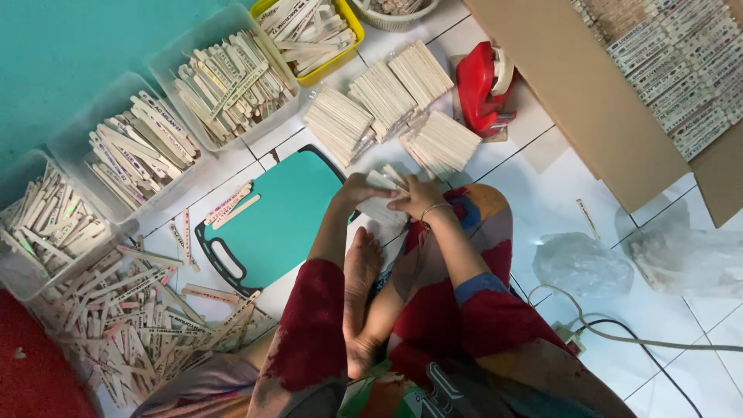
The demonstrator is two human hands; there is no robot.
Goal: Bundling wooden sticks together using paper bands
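Head view: I see my left hand (357, 188) and right hand (418, 198) closed together on a small bundle of flat wooden sticks (385, 180), its long axis running across between my palms, just beside the teal cutting board (282, 217).

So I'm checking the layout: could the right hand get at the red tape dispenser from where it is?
Probably yes: the right hand holds sticks, and only a stick bundle lies between it and the tape dispenser.
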